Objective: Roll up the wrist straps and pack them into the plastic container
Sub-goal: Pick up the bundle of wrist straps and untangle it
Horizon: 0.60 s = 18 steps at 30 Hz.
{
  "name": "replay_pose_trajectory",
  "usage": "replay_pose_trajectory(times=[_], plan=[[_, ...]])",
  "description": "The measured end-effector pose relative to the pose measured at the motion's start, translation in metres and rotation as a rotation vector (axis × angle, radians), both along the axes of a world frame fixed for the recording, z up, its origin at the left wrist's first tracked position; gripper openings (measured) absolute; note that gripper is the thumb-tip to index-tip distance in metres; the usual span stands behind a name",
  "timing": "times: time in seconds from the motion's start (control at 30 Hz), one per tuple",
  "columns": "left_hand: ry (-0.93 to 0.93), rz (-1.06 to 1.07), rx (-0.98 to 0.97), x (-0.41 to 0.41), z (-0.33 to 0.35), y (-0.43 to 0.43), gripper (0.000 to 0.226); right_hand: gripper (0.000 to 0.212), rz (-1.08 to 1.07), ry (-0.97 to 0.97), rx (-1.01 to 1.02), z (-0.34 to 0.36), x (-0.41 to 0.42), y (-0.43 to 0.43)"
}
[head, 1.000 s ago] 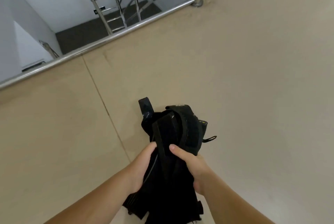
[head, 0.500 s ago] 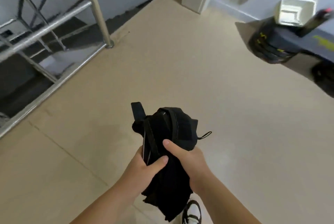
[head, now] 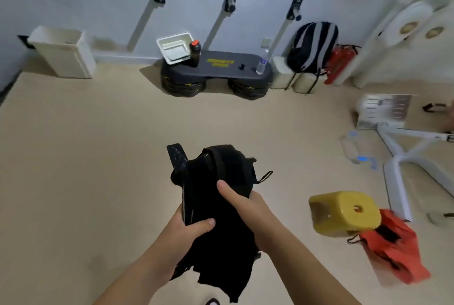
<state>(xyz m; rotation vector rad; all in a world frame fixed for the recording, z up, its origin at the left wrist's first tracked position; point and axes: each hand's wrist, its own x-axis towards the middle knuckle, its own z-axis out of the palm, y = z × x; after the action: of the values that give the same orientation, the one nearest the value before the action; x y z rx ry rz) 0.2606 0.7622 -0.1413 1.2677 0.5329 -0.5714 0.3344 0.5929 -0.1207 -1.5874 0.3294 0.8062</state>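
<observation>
Both hands, left hand [head: 189, 231] and right hand [head: 248, 206], are gripping the bundle of black fabric wrist straps [head: 216, 181]; rolling tighter would help packing.

Plastic container [head: 174, 35] on bench [head: 221, 71], bottle [head: 195, 54] alongside

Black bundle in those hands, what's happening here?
A person is holding a bundle of black wrist straps in both hands: the left hand grips its lower part, and the right hand wraps its right side. Loose ends hang below. The white plastic container sits on a dark step bench by the far wall, next to a red-capped bottle, so these straps are not packed yet.
</observation>
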Motion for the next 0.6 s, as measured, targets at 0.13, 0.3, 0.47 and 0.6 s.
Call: replay_pose_trajectory(times=[0.13, 0.3, 0.47, 0.6], plan=[[-0.023, -0.124, 0.03, 0.059, 0.017, -0.067, 0.042, 0.039, -0.14, 0.026, 0.03, 0.016, 0.04, -0.079], [-0.083, -0.307, 0.082, 0.157, 0.011, -0.119, 0.047, 0.038, -0.357, 0.051, 0.042, 0.009, 0.097, -0.138], [-0.179, -0.564, 0.091, 0.255, 0.02, -0.192, 0.051, 0.036, -0.609, 0.033, 0.083, 0.02, 0.156, -0.211], [-0.241, -0.738, 0.093, 0.315, 0.041, -0.28, 0.048, 0.033, -0.785, -0.012, 0.1, 0.031, 0.19, -0.292]])
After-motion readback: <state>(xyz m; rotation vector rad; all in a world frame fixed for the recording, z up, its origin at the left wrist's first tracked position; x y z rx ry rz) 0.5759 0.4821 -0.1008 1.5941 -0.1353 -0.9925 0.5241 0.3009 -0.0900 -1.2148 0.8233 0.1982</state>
